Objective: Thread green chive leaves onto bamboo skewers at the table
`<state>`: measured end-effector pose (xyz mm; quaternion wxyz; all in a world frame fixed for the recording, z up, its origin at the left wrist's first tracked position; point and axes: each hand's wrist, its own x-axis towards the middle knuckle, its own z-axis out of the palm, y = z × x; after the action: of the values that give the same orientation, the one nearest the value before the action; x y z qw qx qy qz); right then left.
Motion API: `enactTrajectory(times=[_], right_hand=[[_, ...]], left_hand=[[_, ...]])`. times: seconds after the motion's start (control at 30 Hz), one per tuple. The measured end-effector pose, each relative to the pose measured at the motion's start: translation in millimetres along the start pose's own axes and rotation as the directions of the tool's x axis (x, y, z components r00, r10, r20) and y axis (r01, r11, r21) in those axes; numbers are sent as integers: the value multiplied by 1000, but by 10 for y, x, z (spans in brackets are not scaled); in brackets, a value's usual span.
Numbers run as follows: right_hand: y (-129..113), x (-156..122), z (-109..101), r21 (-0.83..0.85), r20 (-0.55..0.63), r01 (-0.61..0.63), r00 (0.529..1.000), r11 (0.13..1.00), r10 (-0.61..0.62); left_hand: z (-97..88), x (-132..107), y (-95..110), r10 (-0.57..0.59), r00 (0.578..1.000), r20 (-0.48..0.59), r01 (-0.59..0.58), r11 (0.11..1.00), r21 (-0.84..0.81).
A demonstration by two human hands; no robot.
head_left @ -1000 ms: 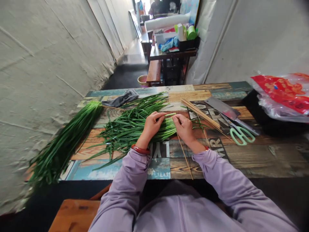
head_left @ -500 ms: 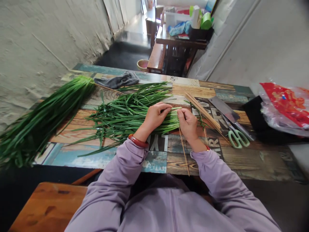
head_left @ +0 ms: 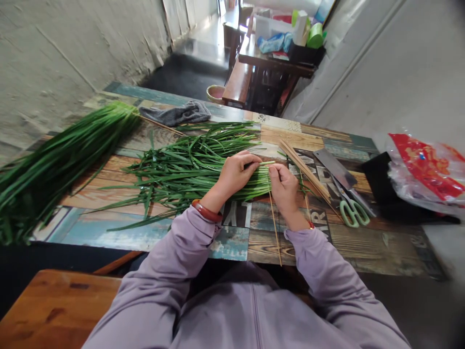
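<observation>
A loose pile of green chives (head_left: 189,167) lies across the middle of the patterned table (head_left: 363,242). My left hand (head_left: 236,174) is closed over the cut ends of the chives and pinches one pale stalk (head_left: 264,163). My right hand (head_left: 285,189) is closed on a thin bamboo skewer (head_left: 275,228) that runs from my fingers down toward the table's near edge. Both hands touch at the stalk ends.
A second, tidy bundle of chives (head_left: 61,155) lies at the left. A grey cloth (head_left: 178,114) sits at the back. Several bamboo skewers (head_left: 305,167), a cleaver (head_left: 336,167) and green-handled scissors (head_left: 350,206) lie to the right, beside a plastic bag (head_left: 425,169).
The camera has tilted down and shifted a little. My hands stay together at the chive ends, with only small finger movement on the stalk and skewer.
</observation>
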<state>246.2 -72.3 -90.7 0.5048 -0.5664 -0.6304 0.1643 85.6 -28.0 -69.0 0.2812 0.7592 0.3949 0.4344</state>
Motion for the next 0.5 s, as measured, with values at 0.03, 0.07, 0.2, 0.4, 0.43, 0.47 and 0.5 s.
enactTrajectory(times=[0.03, 0.07, 0.2, 0.4, 0.43, 0.47, 0.5], right_hand=[[0, 1, 0, 0, 2, -3, 1000, 1000, 3], [2, 2, 1, 1, 5, -6, 1000, 1000, 6], [13, 8, 6, 37, 11, -14, 1000, 999, 14], [11, 10, 11, 54, 33, -52, 998, 997, 50], [11, 10, 13, 51, 35, -53, 998, 997, 51], [13, 11, 14, 50, 36, -53, 998, 997, 51], [16, 12, 16, 49, 36, -52, 998, 997, 50]], left_hand=[[3, -2, -4, -3, 1000, -3, 3, 1000, 0], [5, -5, -7, -5, 1000, -5, 5, 1000, 1], [9, -12, -15, 3, 1000, -11, -3, 1000, 6], [8, -11, -20, 5, 1000, -5, -5, 1000, 13], [8, -10, -23, 11, 1000, -4, -11, 1000, 15], [8, -8, -27, 21, 1000, -5, -21, 1000, 18], [8, -6, -31, 33, 999, -7, -33, 999, 24]])
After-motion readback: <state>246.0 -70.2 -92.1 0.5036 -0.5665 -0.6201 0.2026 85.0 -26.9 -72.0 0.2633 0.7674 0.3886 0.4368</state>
